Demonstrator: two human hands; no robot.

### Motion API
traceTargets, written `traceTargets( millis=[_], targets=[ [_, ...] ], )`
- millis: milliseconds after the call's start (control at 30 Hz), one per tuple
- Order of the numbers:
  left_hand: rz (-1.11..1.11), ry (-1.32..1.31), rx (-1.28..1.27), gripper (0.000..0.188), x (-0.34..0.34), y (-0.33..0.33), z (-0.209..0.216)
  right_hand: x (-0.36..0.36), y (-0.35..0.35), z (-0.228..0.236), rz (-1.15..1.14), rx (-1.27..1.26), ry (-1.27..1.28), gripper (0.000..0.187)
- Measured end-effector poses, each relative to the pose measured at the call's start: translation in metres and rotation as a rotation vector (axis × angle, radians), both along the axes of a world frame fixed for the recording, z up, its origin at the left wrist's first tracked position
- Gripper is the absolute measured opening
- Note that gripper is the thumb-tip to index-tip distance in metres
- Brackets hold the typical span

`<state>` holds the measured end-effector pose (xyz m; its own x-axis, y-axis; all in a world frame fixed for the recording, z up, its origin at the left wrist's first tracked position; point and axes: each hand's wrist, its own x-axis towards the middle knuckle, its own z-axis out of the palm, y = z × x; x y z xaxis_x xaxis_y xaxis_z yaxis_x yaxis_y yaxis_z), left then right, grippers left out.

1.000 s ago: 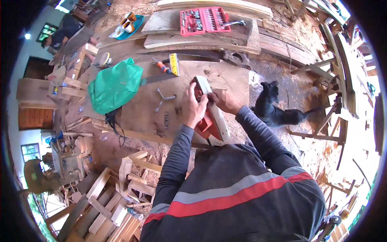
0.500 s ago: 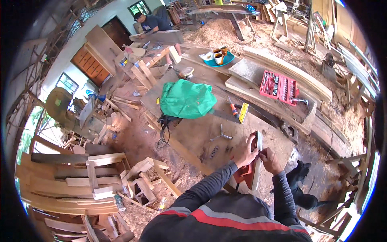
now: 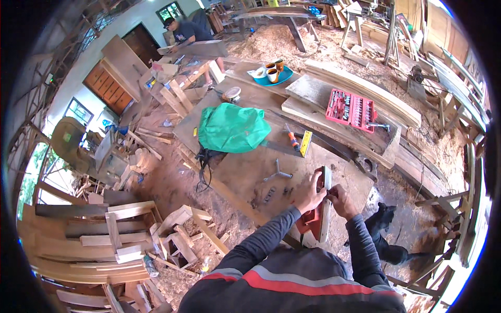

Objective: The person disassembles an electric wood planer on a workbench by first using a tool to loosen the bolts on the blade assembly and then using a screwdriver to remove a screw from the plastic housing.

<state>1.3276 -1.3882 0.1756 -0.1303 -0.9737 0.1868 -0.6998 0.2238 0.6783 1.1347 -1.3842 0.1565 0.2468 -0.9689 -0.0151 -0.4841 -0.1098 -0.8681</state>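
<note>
Viewing the red tool [image 3: 312, 223], I judged it stiff, hefty, best held by its casing; left hand [image 3: 310, 197] curled fingers round it, right hand [image 3: 343, 202] bunched fingers, pinch unclear.

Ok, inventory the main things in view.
Flat wooden bench: 1, brown, centre
Boxy tool: 1, red, bench's near edge
Cloth bag: 1, green, bench
Three-armed metal wrench: 1, silver, bench
Slim screwdriver: 1, orange handle, past wrench
Try square: 1, yellow, beside screwdriver
Hinged socket case: 1, red, on planks
Rounded tray with cups: 1, teal, beyond bag
Four-legged animal: 1, black, lower right
Coworker: 1, dark-clad, upper left
Timber pieces: many, brown, lower left
Left hand, right hand: 2, dark-sleeved, at tool
</note>
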Motion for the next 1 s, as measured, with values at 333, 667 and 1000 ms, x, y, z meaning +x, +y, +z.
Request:
traceTargets(
  millis=[333, 667, 1000],
  targets=[
    [-0.024, 0.113, -0.039, 0.059, -0.004, -0.006, -0.012, -0.003, -0.002, -0.033, 0.037, -0.252, 0.305, 0.032],
    [-0.033, 0.095, -0.012, 0.061, -0.001, -0.011, 0.003, 0.002, -0.001, -0.011, -0.131, 0.056, 0.081, 0.035],
    [-0.033, 0.054, -0.022, 0.063, -0.002, -0.003, 0.003, -0.005, 0.006, 0.019, 0.053, 0.146, -0.135, 0.034]
  ],
)
